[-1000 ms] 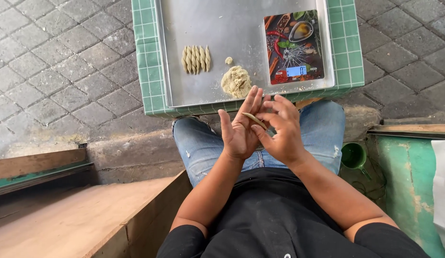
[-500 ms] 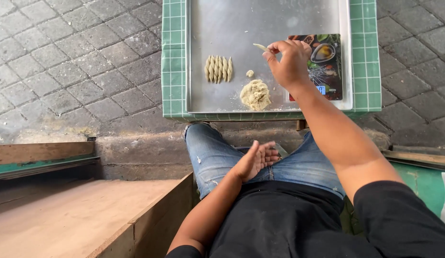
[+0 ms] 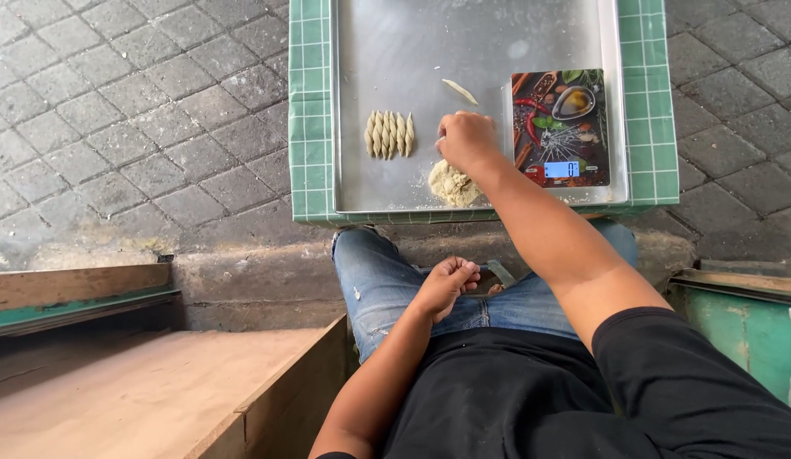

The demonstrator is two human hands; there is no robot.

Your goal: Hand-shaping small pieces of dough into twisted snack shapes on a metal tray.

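I see the right hand (image 3: pixel 468 140) clenched on the dough lump (image 3: pixel 452 184) at the tray's (image 3: pixel 412 51) six o'clock, left hand (image 3: pixel 446 285) loosely curled, holding nothing, on the lap.

Tray (image 3: pixel 387 51): my plain silver-grey metal.
Cloth (image 3: pixel 310 102) under it: green with a white grid.
Twisted pieces (image 3: pixel 389 134): pale beige, ridged.
Dough lump (image 3: pixel 451 183): sandy yellow.
Scale (image 3: pixel 562 127): dark, printed with red chillies and green leaves, blue display.
Jeans (image 3: pixel 387 280): my faded blue.
Shirt (image 3: pixel 531 391): black.
Floor (image 3: pixel 132 119): grey paving in a diamond pattern.
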